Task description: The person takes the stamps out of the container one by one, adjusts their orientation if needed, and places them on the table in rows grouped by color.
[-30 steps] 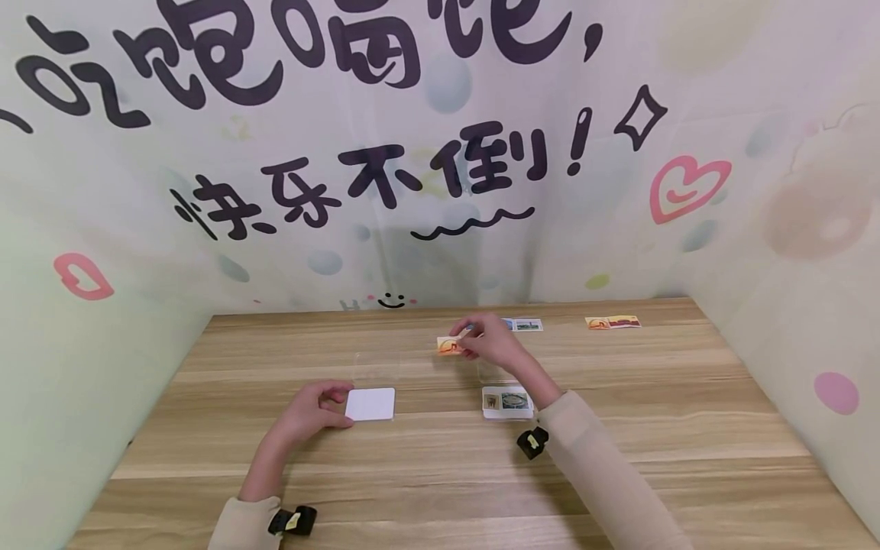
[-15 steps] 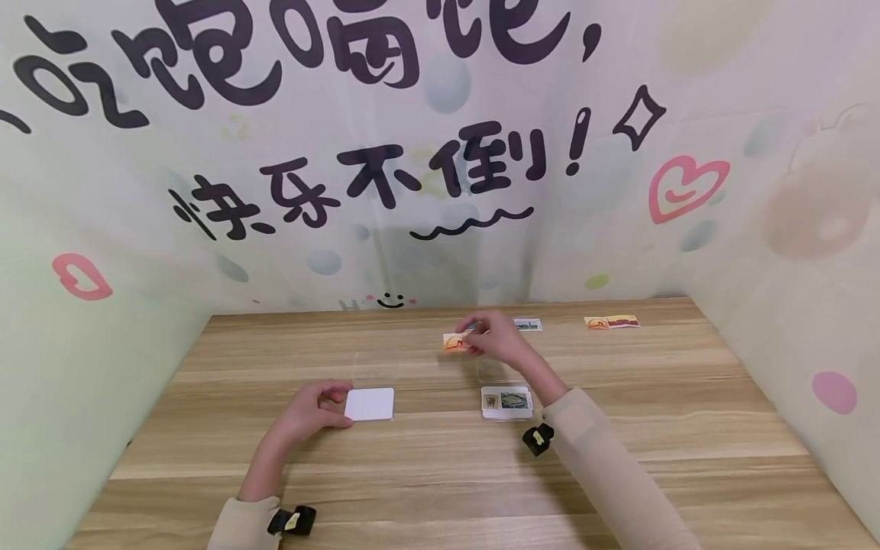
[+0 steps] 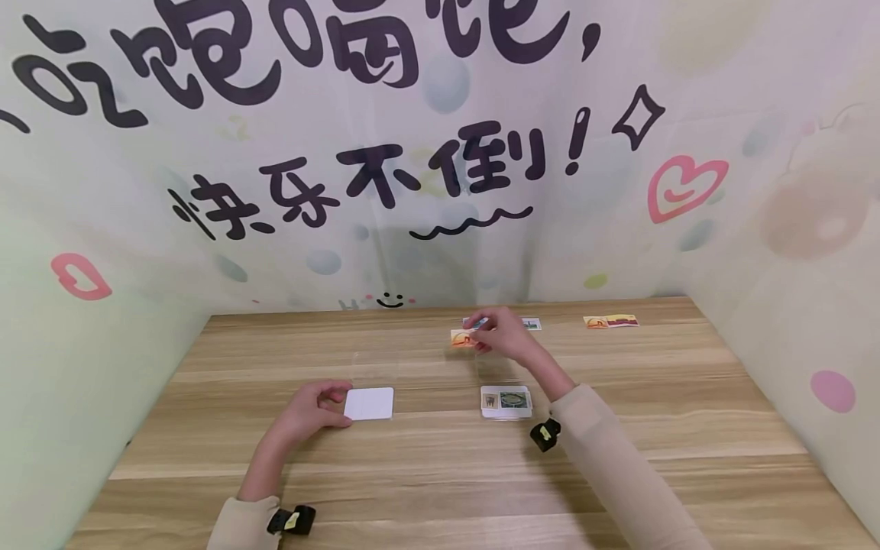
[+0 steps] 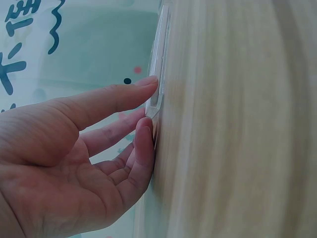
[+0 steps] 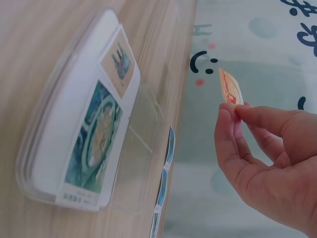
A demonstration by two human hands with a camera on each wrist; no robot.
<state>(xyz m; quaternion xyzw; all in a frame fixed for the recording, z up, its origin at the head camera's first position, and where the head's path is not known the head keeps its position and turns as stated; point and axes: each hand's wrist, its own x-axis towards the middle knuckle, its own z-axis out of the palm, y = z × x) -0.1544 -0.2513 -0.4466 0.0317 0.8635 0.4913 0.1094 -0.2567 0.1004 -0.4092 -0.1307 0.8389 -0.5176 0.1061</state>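
Note:
My left hand [image 3: 309, 412] grips the left side of a clear plastic case [image 3: 369, 403] with a white top face, thumb at its near corner and fingers at the far one. The case lies flat on the table. Above the table's back part, my right hand [image 3: 505, 336] pinches a small orange stamp [image 5: 229, 87] by one edge between thumb and fingers. Below that hand lies a second case [image 5: 49, 158], holding a white card with a brown stamp and a green stamp [image 3: 514, 400] on it.
Behind the right-hand case extends its clear lid [image 5: 136, 153]. A blue stamp strip [image 3: 532, 324] lies at the back, partly behind my right hand. Farther right is an orange and red stamp strip [image 3: 610, 321]. A printed cloth wall [image 3: 302, 267] borders the wooden table [image 3: 412, 481].
The right hand has drifted a little right and toward the back with the orange stamp, covering a different part of the blue strip. The left hand has stayed in place.

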